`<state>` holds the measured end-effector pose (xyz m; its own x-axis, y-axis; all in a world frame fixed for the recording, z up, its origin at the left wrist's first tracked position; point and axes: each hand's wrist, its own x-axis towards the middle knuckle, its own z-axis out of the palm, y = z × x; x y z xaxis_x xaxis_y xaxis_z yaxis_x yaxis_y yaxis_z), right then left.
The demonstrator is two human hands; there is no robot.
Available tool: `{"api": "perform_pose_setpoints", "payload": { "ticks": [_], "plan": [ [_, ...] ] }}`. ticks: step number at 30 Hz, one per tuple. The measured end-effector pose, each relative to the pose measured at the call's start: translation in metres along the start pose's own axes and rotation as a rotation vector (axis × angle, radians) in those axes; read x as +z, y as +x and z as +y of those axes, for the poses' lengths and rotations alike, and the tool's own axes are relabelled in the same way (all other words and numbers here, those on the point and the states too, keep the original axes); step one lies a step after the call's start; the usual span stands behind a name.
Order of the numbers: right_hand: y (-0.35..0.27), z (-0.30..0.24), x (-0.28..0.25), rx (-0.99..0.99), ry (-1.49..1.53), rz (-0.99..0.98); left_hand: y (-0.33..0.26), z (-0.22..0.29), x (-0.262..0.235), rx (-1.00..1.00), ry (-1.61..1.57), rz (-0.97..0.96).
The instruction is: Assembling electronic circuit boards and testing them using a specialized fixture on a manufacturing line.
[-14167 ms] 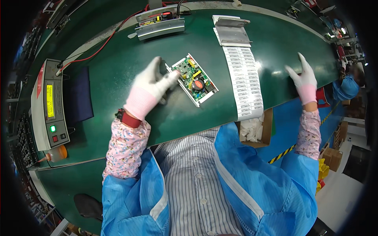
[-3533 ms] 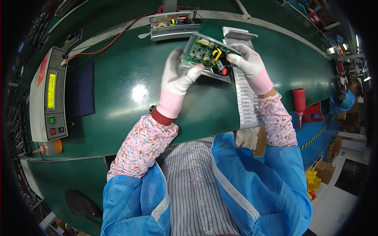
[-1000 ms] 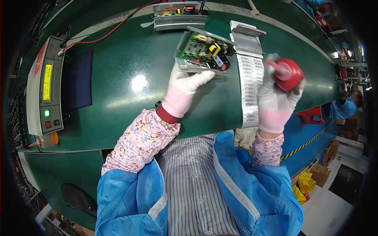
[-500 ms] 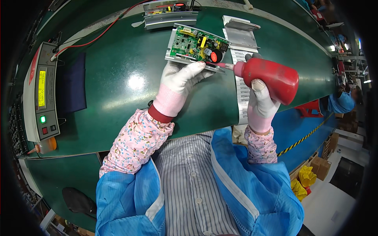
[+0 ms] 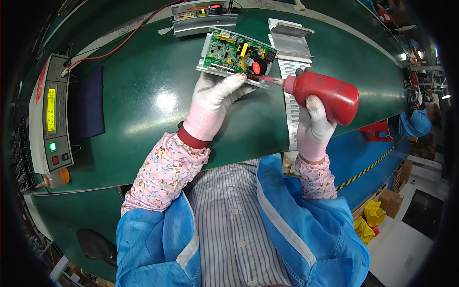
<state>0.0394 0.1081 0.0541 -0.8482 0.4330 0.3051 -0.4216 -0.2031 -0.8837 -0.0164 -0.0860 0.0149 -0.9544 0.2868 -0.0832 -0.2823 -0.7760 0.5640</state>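
My left hand point(image 5: 215, 98), in a white and pink glove, is closed on the near edge of a green circuit board in a metal tray point(image 5: 236, 54). The board is tilted and carries yellow parts and a black round part with an orange top. In my gloved right hand point(image 5: 314, 119) is a red squeeze bottle point(image 5: 327, 94), lying nearly level. Its narrow nozzle points left and its tip reaches the board's near edge beside my left thumb. Whether anything flows from the tip is too small to tell.
A second board in a metal housing point(image 5: 204, 25) and an empty metal bracket point(image 5: 290, 40) stand at the back of the green table point(image 5: 138, 153). A label strip point(image 5: 293, 124) lies under the bottle. A tester point(image 5: 50, 115) with red lead and a small orange bottle point(image 5: 58, 178) sit left.
Both hands, with the board and the red bottle, have shifted slightly to the left. The nozzle stays at the board's near edge.
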Motion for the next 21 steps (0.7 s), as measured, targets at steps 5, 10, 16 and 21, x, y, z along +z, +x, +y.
{"api": "perform_pose_setpoints", "payload": {
  "ticks": [5, 10, 16, 21],
  "plan": [
    [0.018, -0.012, -0.006, 0.46, 0.554, 0.097, 0.005, 0.009, -0.014, -0.075, -0.012, -0.16],
    [0.034, -0.033, -0.021, 0.729, 1.477, -0.042, -0.001, 0.013, -0.003, -0.196, -0.356, -0.3],
    [0.044, -0.054, -0.041, 0.426, 1.344, -0.042, 0.001, 0.014, -0.009, -0.014, -0.011, -0.359],
    [0.028, -0.038, -0.022, -0.041, 0.193, 0.005, 0.001, 0.016, -0.001, 0.049, 0.181, -0.328]
  ]
}}
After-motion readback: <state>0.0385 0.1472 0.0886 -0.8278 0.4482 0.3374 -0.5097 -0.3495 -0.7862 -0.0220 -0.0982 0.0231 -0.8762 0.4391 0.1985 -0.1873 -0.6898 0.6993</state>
